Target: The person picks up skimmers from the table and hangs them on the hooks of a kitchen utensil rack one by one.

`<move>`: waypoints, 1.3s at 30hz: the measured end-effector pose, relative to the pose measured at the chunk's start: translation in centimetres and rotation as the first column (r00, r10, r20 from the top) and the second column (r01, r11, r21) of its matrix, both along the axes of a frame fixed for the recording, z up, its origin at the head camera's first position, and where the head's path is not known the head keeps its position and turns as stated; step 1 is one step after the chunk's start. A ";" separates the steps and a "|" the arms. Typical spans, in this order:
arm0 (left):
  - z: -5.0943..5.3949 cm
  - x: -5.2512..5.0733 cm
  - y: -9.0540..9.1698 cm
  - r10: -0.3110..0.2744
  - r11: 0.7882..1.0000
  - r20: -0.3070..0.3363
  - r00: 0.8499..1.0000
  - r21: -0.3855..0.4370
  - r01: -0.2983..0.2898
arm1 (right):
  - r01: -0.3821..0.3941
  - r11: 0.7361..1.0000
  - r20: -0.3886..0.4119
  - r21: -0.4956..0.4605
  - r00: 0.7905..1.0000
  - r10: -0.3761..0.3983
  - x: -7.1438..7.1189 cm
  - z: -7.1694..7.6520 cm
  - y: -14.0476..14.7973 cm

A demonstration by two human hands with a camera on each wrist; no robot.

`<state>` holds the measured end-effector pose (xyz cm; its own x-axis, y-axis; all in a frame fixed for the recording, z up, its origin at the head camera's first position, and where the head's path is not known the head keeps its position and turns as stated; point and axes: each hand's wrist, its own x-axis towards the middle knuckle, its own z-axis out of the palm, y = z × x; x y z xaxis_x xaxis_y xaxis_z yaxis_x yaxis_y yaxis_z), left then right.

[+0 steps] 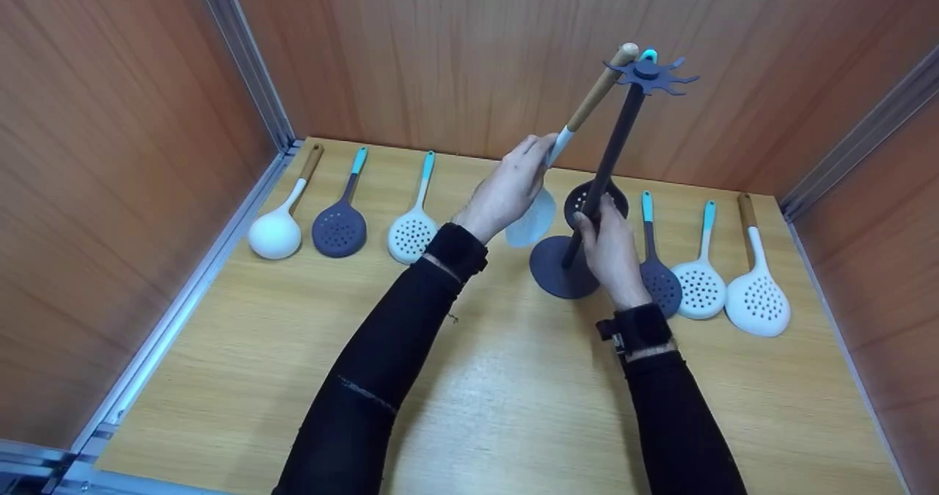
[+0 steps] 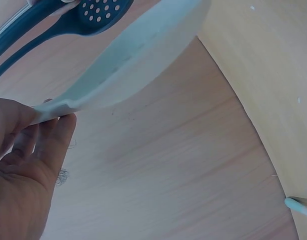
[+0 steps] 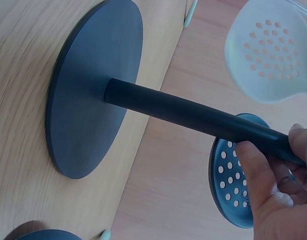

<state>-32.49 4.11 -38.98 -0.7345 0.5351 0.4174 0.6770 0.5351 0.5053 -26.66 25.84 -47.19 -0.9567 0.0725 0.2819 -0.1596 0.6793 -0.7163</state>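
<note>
My left hand (image 1: 510, 187) pinches the white neck of a wooden-handled slotted utensil (image 3: 268, 47), whose handle top is at the hooks of the dark stand (image 1: 615, 139). Whether it rests on a hook I cannot tell. In the left wrist view, thumb and fingers of the left hand (image 2: 31, 155) hold the neck near the white head (image 2: 138, 65). My right hand (image 1: 612, 253) grips the stand's pole; the right wrist view shows the right hand (image 3: 278, 185) round the pole (image 3: 178, 114). A dark slotted utensil (image 3: 231, 185) hangs behind the pole.
Left on the table lie a white ladle (image 1: 275, 235), a dark slotted turner (image 1: 339, 229) and a white one (image 1: 411, 235). To the right lie a dark turner (image 1: 660, 287) and two white ones (image 1: 700, 290), (image 1: 758, 303). Wooden walls (image 1: 469, 55) enclose the table.
</note>
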 end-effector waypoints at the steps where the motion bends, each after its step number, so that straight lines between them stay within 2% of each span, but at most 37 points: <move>1: 0.0 0.0 0.0 -0.003 1.000 -0.001 1.000 -0.002 0.003 | -0.001 1.000 0.005 -0.001 1.000 0.001 0.0 0.0 0.0; 7: -0.2 0.1 0.3 -0.012 1.000 0.007 1.000 -0.007 0.012 | 0.004 1.000 0.041 -0.011 0.999 -0.004 -0.1 0.2 0.0; 13: -0.3 0.4 0.5 -0.024 1.000 0.033 0.999 -0.006 0.025 | -0.004 1.000 0.038 -0.019 0.999 0.005 -0.1 0.3 -0.1; 18: -0.4 0.5 0.7 -0.035 0.999 0.020 0.999 -0.006 0.035 | -0.004 1.000 0.037 -0.021 0.999 0.005 -0.1 0.2 0.0; 28: -0.7 0.7 0.7 -0.036 0.999 0.005 0.999 -0.017 0.036 | -0.012 1.000 -0.050 0.009 0.999 0.013 0.0 -0.1 -0.2; 39: -1.5 0.5 0.3 -0.030 1.000 0.062 0.998 0.002 0.030 | -0.011 1.000 0.016 -0.022 1.000 0.011 0.0 0.1 -0.1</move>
<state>-31.97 4.42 -40.46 -0.7429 0.5566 0.3719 0.6597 0.5149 0.5474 -26.69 25.74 -47.05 -0.9620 0.0678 0.2646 -0.1552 0.6615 -0.7337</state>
